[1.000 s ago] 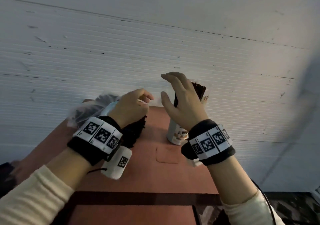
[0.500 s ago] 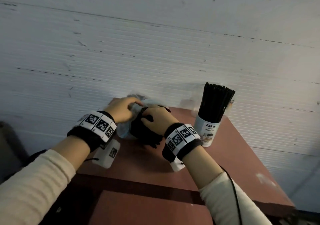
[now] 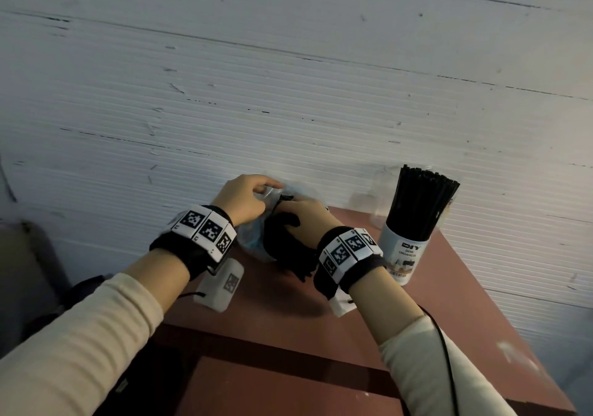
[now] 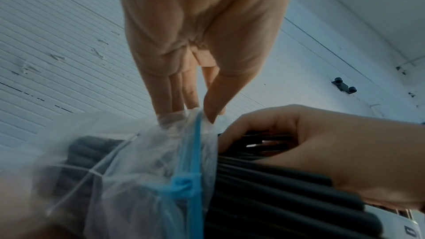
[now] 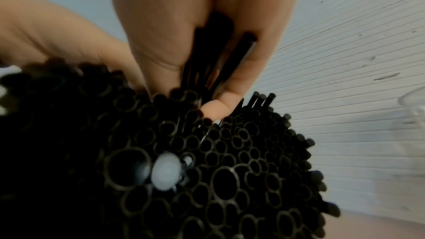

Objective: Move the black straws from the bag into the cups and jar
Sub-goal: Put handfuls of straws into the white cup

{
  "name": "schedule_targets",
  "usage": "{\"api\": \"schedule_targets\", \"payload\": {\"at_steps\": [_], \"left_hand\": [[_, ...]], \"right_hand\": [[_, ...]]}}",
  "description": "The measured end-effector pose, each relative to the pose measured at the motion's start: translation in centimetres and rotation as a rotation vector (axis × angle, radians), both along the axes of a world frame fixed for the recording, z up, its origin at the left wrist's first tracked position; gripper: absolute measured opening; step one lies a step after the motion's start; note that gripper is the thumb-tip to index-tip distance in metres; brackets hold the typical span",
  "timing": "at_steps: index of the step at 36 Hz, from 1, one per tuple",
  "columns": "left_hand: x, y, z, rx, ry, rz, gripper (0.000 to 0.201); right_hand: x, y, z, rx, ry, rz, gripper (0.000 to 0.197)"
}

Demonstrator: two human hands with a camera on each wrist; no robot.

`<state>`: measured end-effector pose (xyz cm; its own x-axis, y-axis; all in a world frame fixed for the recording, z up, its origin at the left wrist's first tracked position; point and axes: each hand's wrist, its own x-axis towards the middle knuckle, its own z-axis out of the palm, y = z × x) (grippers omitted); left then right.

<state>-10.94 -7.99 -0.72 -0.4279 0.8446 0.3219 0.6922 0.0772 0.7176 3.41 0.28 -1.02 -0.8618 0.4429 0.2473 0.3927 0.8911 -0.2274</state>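
A clear plastic bag [image 3: 253, 239] with a blue zip strip [image 4: 192, 175] lies on the red-brown table [image 3: 449, 306], with a thick bundle of black straws [image 3: 288, 248] sticking out of its mouth. My left hand [image 3: 244, 200] pinches the bag's rim [image 4: 207, 119] between thumb and fingers. My right hand [image 3: 308, 220] curls round some of the black straws [image 5: 214, 72] at the bundle's open ends [image 5: 207, 161]. To the right, a white cup [image 3: 402, 255] labelled DIY stands packed with upright black straws [image 3: 420, 200].
A clear container [image 3: 375, 207] stands against the white ribbed wall [image 3: 288, 94] behind the cup, hard to make out. The table's right edge [image 3: 500, 313] falls away near the cup. A dark bar [image 3: 272, 351] crosses the table in front of my wrists.
A second ago my right hand was at the straws in the cup. It has since crossed left to the bag and closed on the bundle. My left hand stays on the bag.
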Motion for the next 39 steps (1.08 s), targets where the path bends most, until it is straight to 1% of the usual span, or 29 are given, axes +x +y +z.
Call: {"api": "schedule_targets", "payload": {"at_steps": [6,11,14,19,24,26,29,31,33,36,38,39], "left_hand": [[-0.4,0.3,-0.2,-0.003,0.017,-0.005,0.052],[-0.2,0.2,-0.1,-0.020,0.048,-0.036,0.055],[-0.2,0.2,-0.1,-0.039,0.053,-0.048,0.056],[-0.3,0.1,-0.1,-0.047,0.068,-0.047,0.053],[-0.6,0.1,-0.3,-0.045,0.053,-0.075,0.042],[-0.6,-0.1,-0.4,-0.068,0.063,-0.088,0.043],[-0.5,-0.3,-0.6,-0.137,0.098,-0.109,0.051],[-0.2,-0.3,-0.7,-0.159,0.161,-0.084,0.060],[0.6,-0.2,-0.7,-0.114,0.236,-0.085,0.066],[2.3,0.4,-0.3,-0.027,0.333,-0.204,0.070],[3.5,1.2,0.1,-0.070,0.402,-0.293,0.065],[4.2,1.6,0.4,-0.126,0.467,-0.322,0.057]], "right_hand": [[0.4,0.0,0.8,0.013,0.022,0.010,0.033],[0.5,-0.2,0.9,-0.036,-0.054,-0.040,0.037],[0.4,-0.3,1.0,-0.033,-0.101,-0.046,0.034],[0.9,-0.4,1.5,-0.059,-0.026,-0.070,0.031],[2.0,0.0,1.8,-0.120,0.015,-0.089,0.034],[2.6,0.3,1.8,-0.166,0.033,-0.092,0.035],[3.8,0.6,1.8,-0.210,0.039,-0.087,0.035],[4.6,0.7,1.8,-0.213,0.041,-0.083,0.035],[5.4,0.8,1.9,-0.215,0.037,-0.083,0.034],[6.4,0.7,2.1,-0.209,0.011,-0.096,0.034],[7.0,0.3,2.3,-0.182,-0.010,-0.094,0.035],[7.2,0.0,2.5,-0.168,-0.018,-0.089,0.034]]}}
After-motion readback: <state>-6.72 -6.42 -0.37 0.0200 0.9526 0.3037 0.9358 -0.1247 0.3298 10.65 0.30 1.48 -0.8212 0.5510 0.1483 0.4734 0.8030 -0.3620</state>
